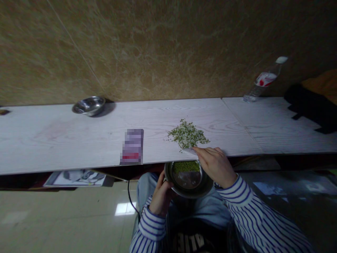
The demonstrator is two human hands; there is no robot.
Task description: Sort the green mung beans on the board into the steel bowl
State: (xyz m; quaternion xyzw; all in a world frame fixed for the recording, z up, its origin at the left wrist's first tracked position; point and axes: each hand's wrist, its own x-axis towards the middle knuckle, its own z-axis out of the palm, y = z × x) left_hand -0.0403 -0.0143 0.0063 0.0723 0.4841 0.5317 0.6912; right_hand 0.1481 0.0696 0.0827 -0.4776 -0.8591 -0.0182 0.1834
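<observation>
My left hand (161, 197) grips the left rim of a steel bowl (188, 192), held just below the table's front edge. Small green beans (186, 166) lie in the far part of the bowl, and its near part shows bare shiny metal. On the table beyond it spreads a loose pile of green beans (188, 134), with white showing between them. My right hand (216, 165) is over the table edge and the bowl's right side, its fingers pressed together at the pile's near edge. What is between those fingertips, if anything, is too small to make out.
A second steel bowl (89, 106) stands at the back left against the wall. A phone-like blurred flat object (132, 147) lies left of the pile. At the back right are a plastic bottle (264, 80) and dark cloth (310, 107). An open drawer (79, 178) is below left.
</observation>
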